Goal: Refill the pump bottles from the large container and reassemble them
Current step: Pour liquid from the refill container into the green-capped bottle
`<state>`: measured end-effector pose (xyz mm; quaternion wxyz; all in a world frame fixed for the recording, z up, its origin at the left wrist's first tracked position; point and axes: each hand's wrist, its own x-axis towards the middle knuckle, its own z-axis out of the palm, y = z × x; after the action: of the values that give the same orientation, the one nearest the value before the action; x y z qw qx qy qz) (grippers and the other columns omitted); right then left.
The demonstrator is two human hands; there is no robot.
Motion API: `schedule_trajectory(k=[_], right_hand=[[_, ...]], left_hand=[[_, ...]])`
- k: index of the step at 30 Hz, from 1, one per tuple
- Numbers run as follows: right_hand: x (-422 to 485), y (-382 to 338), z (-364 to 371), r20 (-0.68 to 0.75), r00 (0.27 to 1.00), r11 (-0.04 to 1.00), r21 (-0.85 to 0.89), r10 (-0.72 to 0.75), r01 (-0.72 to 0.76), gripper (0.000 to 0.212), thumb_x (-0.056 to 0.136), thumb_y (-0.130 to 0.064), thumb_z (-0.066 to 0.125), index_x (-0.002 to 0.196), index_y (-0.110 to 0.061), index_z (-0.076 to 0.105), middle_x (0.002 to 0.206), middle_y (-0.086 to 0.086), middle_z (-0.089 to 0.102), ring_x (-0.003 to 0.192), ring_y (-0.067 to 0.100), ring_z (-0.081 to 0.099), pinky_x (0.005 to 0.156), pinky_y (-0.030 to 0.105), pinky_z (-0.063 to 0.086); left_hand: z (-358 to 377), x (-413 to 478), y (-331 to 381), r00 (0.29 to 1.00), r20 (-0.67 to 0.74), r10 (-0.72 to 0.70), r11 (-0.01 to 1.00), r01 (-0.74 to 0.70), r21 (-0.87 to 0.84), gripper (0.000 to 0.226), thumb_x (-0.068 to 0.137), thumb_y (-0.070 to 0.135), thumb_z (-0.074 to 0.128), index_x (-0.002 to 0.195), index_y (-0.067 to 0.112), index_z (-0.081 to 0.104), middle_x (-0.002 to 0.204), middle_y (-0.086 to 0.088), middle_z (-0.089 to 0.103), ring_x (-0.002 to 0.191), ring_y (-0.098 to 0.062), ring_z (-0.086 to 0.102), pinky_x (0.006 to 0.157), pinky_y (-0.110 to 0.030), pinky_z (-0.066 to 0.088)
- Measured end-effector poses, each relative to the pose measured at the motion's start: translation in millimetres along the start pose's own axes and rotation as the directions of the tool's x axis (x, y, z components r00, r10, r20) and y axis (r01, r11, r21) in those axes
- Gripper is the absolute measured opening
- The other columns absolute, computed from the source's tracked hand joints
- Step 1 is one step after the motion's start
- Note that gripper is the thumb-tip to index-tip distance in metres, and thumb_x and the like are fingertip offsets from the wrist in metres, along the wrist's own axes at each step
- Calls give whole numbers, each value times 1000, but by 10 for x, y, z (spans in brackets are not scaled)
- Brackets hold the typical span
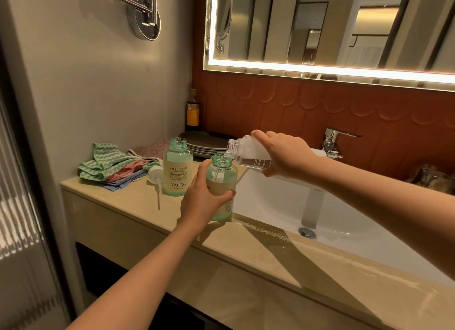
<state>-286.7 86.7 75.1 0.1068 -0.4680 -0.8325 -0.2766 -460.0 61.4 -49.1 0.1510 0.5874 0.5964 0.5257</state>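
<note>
My left hand [203, 201] grips a green-tinted pump bottle [221, 179] with a beige label; it stands upright and uncapped on the counter's edge by the sink. My right hand [283, 154] holds a clear container [246, 152] tipped on its side, its open mouth over the bottle's neck. A thin stream of clear liquid runs into the bottle. A second uncapped pump bottle [177, 172] labelled "Fresh Foam Yaping" stands just to the left. A white pump head [155, 175] with its tube lies on the counter beside it.
Folded cloths [110, 164] lie at the counter's left. A stack of dark plates [204, 143] and a dark bottle [192, 110] stand at the back corner. The white sink basin [283, 206] and chrome faucet [332, 142] are on the right. The beige counter [246, 255] runs along the front.
</note>
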Motion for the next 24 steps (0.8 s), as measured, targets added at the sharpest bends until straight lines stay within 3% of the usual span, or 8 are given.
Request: schedule_trajectory(k=[8,17,24], right_hand=[[8,5,-17,3,1000,1000,-18,-3,3,84,75,-31,75,141,-22,24,115,7,55,95,22,57,62,30,49],[26,11,-15,2,1000,1000,-28,-13,13,84,75,-32,75,140,-22,24,114,6,56,94,22,56,57,27,41],[28,17,-10,8,1000,1000,-19,-11,11,84,73,-31,76,139,-22,25,113,6,56,93,23,57,61,31,49]], left_hand=[[2,-2,0,1000,1,2,1000,-2,3,83,72,33,76,137,38,25,132,3,49,115,-21,50,81,-44,54],[-4,-2,3,1000,-2,1,1000,-1,10,82,71,34,76,136,37,26,130,3,51,113,-22,51,80,-46,54],[-5,-3,11,1000,-1,1,1000,-1,14,82,71,34,76,137,37,26,130,2,51,114,-23,51,81,-45,54]])
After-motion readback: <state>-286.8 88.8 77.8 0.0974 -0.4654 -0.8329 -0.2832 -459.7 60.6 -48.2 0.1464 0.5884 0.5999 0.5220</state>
